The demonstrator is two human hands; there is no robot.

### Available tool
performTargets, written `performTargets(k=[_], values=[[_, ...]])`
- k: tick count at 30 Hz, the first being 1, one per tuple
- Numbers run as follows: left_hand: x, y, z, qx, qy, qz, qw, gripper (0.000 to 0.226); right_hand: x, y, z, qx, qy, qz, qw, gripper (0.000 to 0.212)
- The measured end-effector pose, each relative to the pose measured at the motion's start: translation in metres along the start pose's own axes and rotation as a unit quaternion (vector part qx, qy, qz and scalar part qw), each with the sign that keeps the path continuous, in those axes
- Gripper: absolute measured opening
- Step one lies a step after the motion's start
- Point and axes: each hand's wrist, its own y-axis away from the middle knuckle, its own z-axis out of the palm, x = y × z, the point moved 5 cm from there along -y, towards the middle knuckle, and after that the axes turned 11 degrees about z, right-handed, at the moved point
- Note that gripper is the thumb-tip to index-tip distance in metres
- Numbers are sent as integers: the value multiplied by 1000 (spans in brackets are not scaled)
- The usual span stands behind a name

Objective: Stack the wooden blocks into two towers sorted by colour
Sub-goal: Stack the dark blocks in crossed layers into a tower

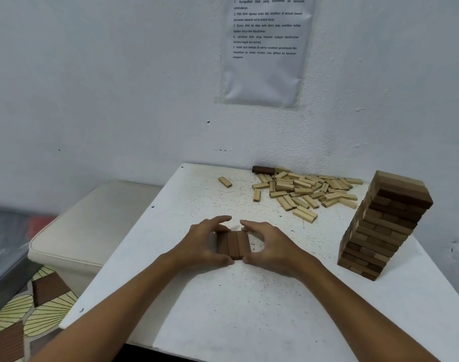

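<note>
Both hands sit at the middle of the white table [249, 309], cupped around a row of three brown blocks [233, 244] lying flat and side by side. The left hand [204, 244] has its thumb at the near end of the row and its fingers arched over the far left corner; the right hand [270, 246] mirrors it, thumb near, fingers curled toward the far right corner — both partly closed around the set, squaring it up rather than lifting it, as far as can be judged. Whether every fingertip touches wood cannot be told. The brown tower [385, 226] stands well apart at the right edge, visibly skewed, upper layers offset from the lower ones. The pale blocks [304, 189] lie in a loose heap near the wall, one dark block [262, 169] at the heap's far edge, one pale stray block [225, 182] to its left. Risks: uneven squeeze could splay the three blocks or pop the middle one out when the set is carried. Bigger risk — setting a layer on that leaning tower, or brushing it with a forearm, could topple it. The pale tower is not yet begun, so the task is judged roughly half done.
</note>
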Motion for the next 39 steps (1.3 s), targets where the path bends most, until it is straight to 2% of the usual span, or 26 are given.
performTargets(k=[5, 12, 19, 32, 39], values=[[0, 3, 1, -10, 4, 8, 1000, 82, 4, 3, 2, -3, -7, -1, 1000, 89], [1, 5, -1, 3, 6, 4, 1000, 91, 6, 2, 5, -3, 16, 5, 1000, 99], [0, 5, 0, 9, 6, -5, 1000, 87, 0, -1, 9, -11, 23, 4, 1000, 104], [6, 2, -2, 16, 43, 10, 999, 79, -7, 1, 12, -2, 23, -16, 1000, 93], [33, -14, -25, 11, 57, 44, 997, 78, -33, 5, -23, 20, 31, -44, 998, 95]])
